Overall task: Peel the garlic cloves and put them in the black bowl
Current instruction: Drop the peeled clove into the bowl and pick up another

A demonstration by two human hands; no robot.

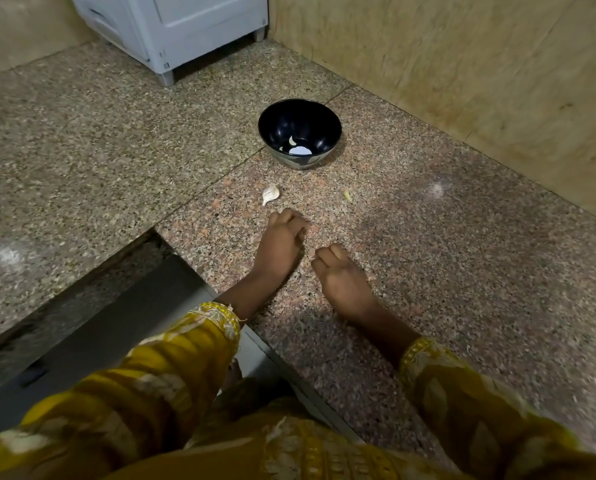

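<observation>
Garlic clove (270, 195) near black bowl (331, 147), long axis toward bowl, thin tip away. Left hand (282, 244), right hand (341, 280) farther out, fingers curled; cannot tell if holding.

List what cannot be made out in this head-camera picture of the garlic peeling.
All in the head view:
Left hand and right hand: the fingers curl under, so the hands' backs hide any grip.
Black bowl: the pale patch inside could be a clove or glare.
Yellowish scrap: too small to identify.
White cabinet: cut off by the top edge.
</observation>
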